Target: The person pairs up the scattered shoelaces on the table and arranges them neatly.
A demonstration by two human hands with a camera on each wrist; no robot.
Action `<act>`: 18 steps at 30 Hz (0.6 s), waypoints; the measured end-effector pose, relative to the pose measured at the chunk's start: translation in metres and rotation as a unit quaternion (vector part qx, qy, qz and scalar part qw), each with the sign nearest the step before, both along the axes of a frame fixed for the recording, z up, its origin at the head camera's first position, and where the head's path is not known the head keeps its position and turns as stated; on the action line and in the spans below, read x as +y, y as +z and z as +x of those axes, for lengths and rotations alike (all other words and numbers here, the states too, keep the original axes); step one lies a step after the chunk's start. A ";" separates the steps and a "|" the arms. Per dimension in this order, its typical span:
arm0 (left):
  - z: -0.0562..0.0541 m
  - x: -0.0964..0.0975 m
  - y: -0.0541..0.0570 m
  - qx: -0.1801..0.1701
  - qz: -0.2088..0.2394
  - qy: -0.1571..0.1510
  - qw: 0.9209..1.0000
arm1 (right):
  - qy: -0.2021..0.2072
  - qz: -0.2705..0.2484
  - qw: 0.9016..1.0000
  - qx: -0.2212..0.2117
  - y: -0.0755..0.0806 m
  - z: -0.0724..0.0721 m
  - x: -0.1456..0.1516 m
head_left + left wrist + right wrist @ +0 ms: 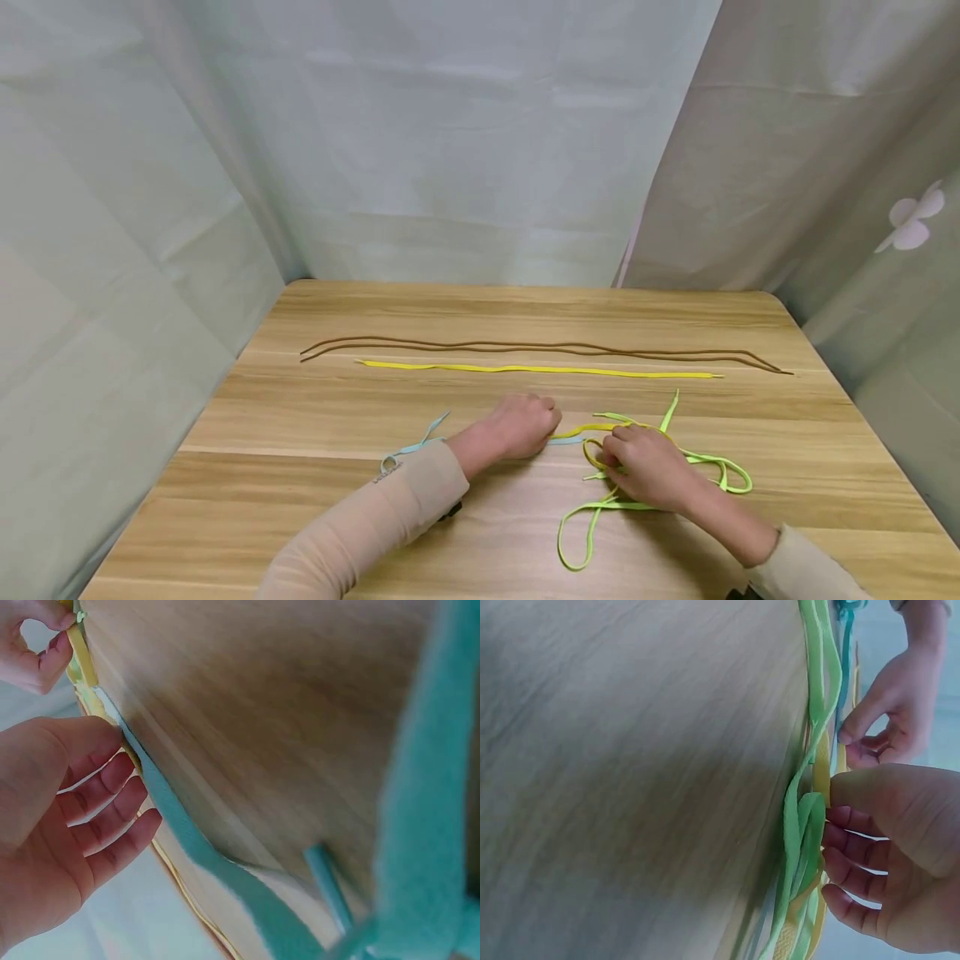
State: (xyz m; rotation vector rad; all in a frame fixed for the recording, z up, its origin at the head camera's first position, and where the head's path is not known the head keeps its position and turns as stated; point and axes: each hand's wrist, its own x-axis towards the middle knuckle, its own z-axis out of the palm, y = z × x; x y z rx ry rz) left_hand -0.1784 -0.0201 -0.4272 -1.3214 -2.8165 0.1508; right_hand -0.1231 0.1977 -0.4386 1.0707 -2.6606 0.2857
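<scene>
A yellow shoelace (573, 432) runs between the two hands, close over the table. My left hand (522, 427) pinches it between thumb and forefinger, the other fingers loosely bent. Farther right, my right hand (648, 467) pinches the same lace, and a small loop of it hangs at the fingertips. Just in front lies a light blue shoelace (564, 441), which passes under the left hand and shows large in the left wrist view as a teal lace (180, 825). Neon green shoelaces (731, 475) lie in loose loops under and around the right hand, partly hidden by it.
Behind the hands, another yellow shoelace (525, 368) lies stretched straight across the wooden table (300, 500). Beyond it, brown shoelaces (480, 344) lie lengthwise. A pale curtain (450, 150) hangs along the table's far edge and both sides.
</scene>
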 end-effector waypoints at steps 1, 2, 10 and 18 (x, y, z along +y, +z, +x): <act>0.000 0.000 0.000 -0.003 0.002 0.000 1.000 | -0.001 -0.001 1.000 -0.004 0.001 0.000 0.000; 0.000 0.000 0.000 -0.005 0.005 -0.001 1.000 | -0.004 -0.001 1.000 -0.011 0.002 0.000 0.000; 0.000 -0.004 0.013 -0.047 0.071 -0.011 0.996 | -0.028 -0.040 0.997 -0.053 0.018 -0.003 0.007; 0.001 -0.016 0.032 -0.026 0.130 -0.030 0.991 | -0.045 -0.056 0.995 -0.064 0.035 -0.009 0.023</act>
